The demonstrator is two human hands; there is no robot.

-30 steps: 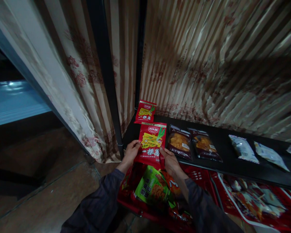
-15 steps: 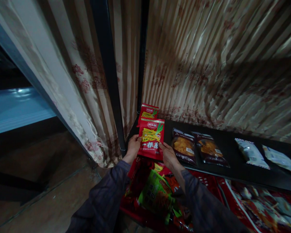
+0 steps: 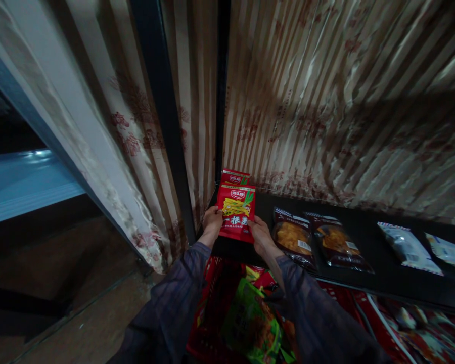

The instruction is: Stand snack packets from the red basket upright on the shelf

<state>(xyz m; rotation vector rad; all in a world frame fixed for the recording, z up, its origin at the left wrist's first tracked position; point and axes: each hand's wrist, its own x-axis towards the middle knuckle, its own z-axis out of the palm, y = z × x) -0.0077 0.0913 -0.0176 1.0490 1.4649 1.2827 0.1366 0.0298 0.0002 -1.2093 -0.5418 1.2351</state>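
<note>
A red snack packet with yellow sticks printed on it is held by its two sides over the left end of the black shelf. My left hand pinches its left edge, and my right hand grips the lower right edge. Right behind it, a second red packet of the same look stands at the corner, partly covered by the first. Below my hands is a red basket with a green packet and other colourful packets in it.
Two brown snack bags lie on the black shelf, with two pale packets farther right. Patterned curtains hang behind. A dark post rises at the left. Large red packages lie at the lower right.
The held red packet has moved back, closer to the packet behind it, covering more of it. Black shelf surface now shows below it. The view has shifted slightly.
</note>
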